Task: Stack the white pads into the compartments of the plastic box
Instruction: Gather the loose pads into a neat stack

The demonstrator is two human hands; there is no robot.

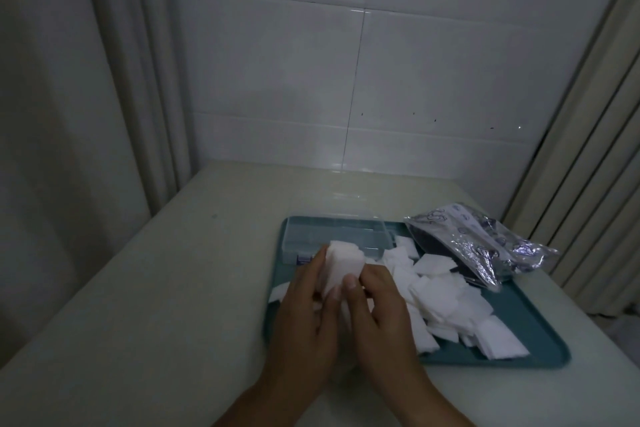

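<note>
**Squaring a bundle of pads over the tray**

While both hands meet above the near-left part of the teal tray, left hand and right hand clasp one bundle of white pads, fingers curled round it, probably to even its edges for a compartment. Loose pads litter the tray's middle. Clear plastic box sits at the tray's far-left corner, lid up; foil bag overhangs its far-right edge.

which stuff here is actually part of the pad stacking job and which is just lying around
Job: the stack of white pads held by left hand and right hand; loose white pads; clear plastic box; teal tray.
Lying about: crinkled plastic bag.
</note>
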